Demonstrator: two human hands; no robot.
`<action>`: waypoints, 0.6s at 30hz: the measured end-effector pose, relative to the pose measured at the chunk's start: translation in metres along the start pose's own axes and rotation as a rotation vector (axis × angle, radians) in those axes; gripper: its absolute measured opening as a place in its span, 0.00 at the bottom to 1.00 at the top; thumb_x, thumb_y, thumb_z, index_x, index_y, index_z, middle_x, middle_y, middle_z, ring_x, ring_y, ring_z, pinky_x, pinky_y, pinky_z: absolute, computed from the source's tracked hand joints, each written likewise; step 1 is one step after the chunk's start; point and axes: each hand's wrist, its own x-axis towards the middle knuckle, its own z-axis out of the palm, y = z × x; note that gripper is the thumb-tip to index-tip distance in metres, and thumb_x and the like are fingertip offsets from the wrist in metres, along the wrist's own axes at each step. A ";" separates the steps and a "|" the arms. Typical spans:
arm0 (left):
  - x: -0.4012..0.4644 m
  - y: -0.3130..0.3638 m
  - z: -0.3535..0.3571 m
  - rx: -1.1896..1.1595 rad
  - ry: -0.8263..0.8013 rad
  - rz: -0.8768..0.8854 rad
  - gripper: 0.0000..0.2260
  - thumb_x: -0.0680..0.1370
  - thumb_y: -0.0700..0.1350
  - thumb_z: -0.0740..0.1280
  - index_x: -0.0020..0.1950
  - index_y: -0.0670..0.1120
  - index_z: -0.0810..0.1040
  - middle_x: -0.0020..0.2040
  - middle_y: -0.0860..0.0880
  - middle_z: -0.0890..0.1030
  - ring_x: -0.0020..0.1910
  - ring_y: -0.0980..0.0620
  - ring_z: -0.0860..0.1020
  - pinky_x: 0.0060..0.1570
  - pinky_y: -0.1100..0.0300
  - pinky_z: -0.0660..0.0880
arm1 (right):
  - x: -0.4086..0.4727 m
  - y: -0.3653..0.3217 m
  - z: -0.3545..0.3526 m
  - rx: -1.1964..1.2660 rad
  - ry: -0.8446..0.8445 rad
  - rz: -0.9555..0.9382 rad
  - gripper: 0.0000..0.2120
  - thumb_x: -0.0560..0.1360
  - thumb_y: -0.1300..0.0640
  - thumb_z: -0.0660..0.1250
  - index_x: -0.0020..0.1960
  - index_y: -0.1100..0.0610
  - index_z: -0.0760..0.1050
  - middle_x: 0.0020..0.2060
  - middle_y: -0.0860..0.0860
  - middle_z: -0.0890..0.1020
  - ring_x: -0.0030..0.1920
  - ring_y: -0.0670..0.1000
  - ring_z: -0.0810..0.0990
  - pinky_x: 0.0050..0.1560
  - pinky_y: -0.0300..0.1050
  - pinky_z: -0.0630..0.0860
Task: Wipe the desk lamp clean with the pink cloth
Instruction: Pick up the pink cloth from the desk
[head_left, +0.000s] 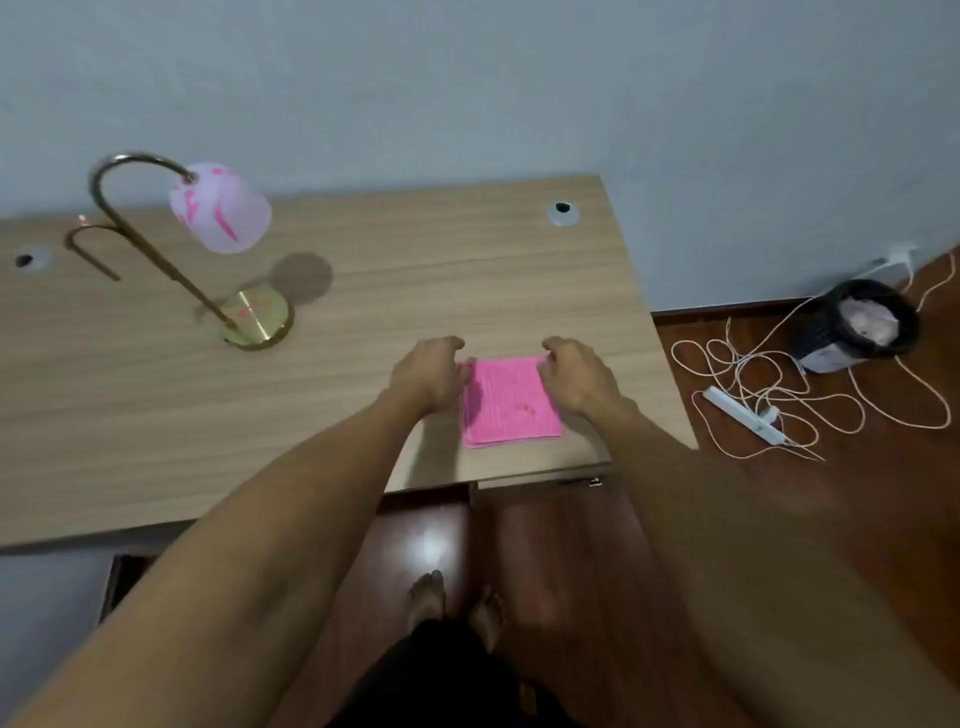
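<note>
The folded pink cloth (511, 400) lies flat near the wooden desk's (156, 415) front edge, well right of the brass desk lamp (208, 249). The left hand (428, 376) and right hand (574, 379) flank the cloth with curled fingers at its edges, seemingly not yet gripping.

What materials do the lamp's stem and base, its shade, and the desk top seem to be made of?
Stem and base: probably metal with a polished brass-like finish; they shine gold and show reflections.
Shade: frosted glass or plastic, cannot tell which; translucent pale pink with darker pink streaks.
Desk top: matte light wood-grain surface, probably laminate over board; the grain lines look very regular.
</note>
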 end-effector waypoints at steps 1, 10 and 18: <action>0.002 0.000 0.005 -0.007 0.001 -0.025 0.22 0.80 0.52 0.62 0.73 0.47 0.72 0.67 0.44 0.79 0.66 0.41 0.77 0.64 0.46 0.75 | 0.003 0.004 0.004 0.014 -0.010 0.010 0.20 0.83 0.57 0.60 0.73 0.58 0.72 0.67 0.59 0.79 0.65 0.62 0.78 0.64 0.58 0.77; 0.030 -0.017 0.056 -0.106 -0.005 -0.130 0.09 0.75 0.46 0.70 0.54 0.47 0.80 0.51 0.45 0.82 0.50 0.41 0.81 0.50 0.46 0.80 | 0.041 0.030 0.047 0.289 0.051 0.271 0.09 0.74 0.65 0.67 0.55 0.62 0.78 0.49 0.57 0.81 0.50 0.58 0.80 0.48 0.46 0.75; 0.037 -0.018 0.061 -0.134 0.007 -0.170 0.31 0.73 0.42 0.73 0.74 0.52 0.66 0.66 0.42 0.72 0.61 0.38 0.77 0.60 0.43 0.76 | 0.042 0.013 0.041 0.632 -0.021 0.215 0.12 0.71 0.70 0.70 0.37 0.55 0.72 0.33 0.51 0.75 0.37 0.51 0.73 0.39 0.44 0.71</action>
